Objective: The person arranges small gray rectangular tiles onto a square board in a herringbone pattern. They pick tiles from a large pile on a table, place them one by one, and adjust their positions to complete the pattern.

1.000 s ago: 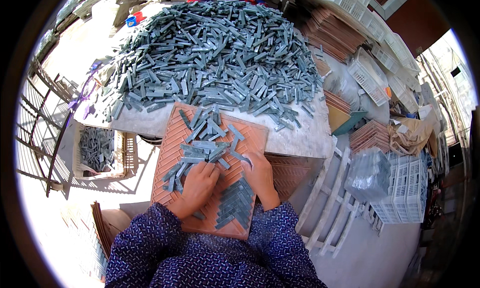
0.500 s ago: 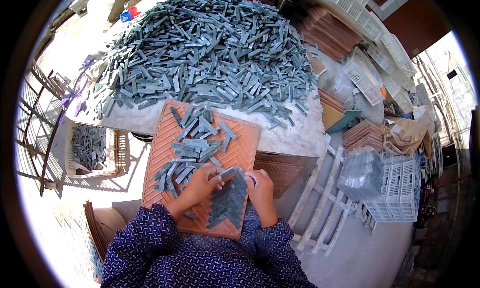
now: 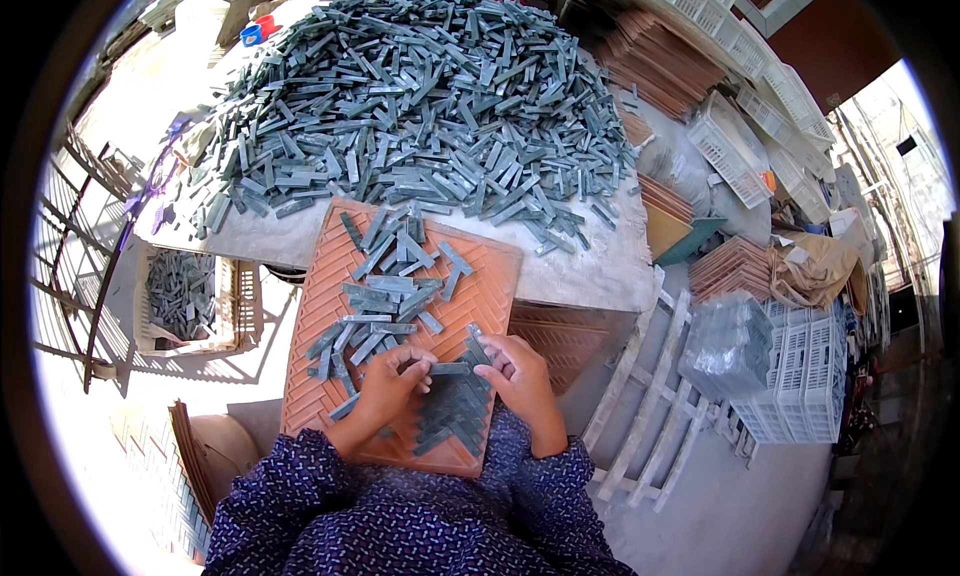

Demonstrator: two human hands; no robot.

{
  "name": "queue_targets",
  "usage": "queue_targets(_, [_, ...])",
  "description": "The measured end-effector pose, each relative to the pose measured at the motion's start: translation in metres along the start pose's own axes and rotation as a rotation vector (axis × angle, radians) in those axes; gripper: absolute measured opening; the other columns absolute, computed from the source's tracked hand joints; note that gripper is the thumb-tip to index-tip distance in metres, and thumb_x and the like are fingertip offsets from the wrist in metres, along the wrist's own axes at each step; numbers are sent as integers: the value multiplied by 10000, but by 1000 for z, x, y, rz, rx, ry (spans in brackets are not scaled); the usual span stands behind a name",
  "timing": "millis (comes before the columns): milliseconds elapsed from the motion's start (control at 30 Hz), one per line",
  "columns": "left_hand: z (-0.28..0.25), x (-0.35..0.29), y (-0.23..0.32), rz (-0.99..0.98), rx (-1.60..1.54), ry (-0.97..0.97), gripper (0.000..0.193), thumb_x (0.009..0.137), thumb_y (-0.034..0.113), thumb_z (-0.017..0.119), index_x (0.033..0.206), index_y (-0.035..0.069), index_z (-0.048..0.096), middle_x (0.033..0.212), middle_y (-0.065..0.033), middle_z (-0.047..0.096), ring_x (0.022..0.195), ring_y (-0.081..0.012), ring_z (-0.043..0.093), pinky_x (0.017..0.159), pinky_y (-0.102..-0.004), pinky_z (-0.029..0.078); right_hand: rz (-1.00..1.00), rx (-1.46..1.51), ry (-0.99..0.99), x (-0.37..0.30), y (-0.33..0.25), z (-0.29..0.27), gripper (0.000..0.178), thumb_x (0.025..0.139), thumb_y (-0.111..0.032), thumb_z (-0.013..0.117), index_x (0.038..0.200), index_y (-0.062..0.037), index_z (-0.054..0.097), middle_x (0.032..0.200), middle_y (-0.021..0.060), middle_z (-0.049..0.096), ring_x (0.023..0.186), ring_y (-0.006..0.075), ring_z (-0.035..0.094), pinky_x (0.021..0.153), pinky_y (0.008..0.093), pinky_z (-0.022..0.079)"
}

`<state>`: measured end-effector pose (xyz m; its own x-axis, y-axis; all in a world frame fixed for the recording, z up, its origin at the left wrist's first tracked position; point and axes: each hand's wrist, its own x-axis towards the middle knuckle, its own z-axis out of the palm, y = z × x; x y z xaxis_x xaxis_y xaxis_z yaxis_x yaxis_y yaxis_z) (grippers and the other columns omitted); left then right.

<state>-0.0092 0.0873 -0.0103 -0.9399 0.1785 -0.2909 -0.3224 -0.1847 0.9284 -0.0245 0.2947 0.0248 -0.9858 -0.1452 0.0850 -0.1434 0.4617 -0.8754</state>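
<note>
Reaching in from the lower edge, dark patterned sleeves point(image 3: 270, 486) flank an orange grooved board point(image 3: 302, 406), where grey-green strips sit in a herringbone block point(image 3: 448, 416) toward its near right. At this block, the left hand point(image 3: 392, 384) has its fingers pinching the left end of a single strip point(image 3: 452, 369). Just beside, the right hand point(image 3: 525, 384) has its fingers curled near an upper strip point(image 3: 474, 333); whether they grip it, I cannot tell. Loose strips point(image 3: 375, 301) lie jumbled farther up the board. Leftward, a pale crate point(image 3: 246, 301) holds more strips. Beyond the board, a pale desk point(image 3: 600, 276) carries a large heap point(image 3: 420, 106) of similar strips.
</note>
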Motion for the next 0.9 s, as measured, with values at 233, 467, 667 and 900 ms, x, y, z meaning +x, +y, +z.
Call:
queue_targets(233, [9, -7, 10, 457, 760, 28, 180, 830, 36, 619, 999, -25, 636, 860, -144, 658, 743, -263, 638, 654, -306, 510, -332, -127, -107, 7, 17, 12, 259, 732, -7, 725, 983, -41, 674, 1032, 128, 607, 828, 270, 640, 721, 309, 513])
queue_targets(467, [6, -7, -6, 610, 1087, 101, 231, 773, 48, 631, 995, 0, 587, 848, -145, 579, 792, -336, 579, 690, -409, 483, -266, -143, 51, 20, 2, 20, 272, 752, 12, 706, 1016, -34, 660, 997, 110, 632, 772, 214, 624, 690, 295, 505])
queue_targets(667, [8, -2, -8, 616, 1096, 54, 191, 775, 53, 626, 952, 9, 573, 860, -143, 550, 776, -339, 578, 669, -409, 486, -121, -75, 176, 8, 16, -4, 234, 780, 8, 693, 1010, -3, 650, 975, 111, 641, 697, 159, 601, 611, 267, 481])
queue_targets(900, [19, 5, -10, 560, 1082, 57, 135, 790, 53, 596, 907, -5, 561, 864, -158, 552, 783, -351, 586, 673, -408, 499, -173, -89, 106, 26, 8, 4, 153, 814, -45, 668, 961, -6, 647, 942, 146, 647, 734, 272, 631, 655, 333, 501])
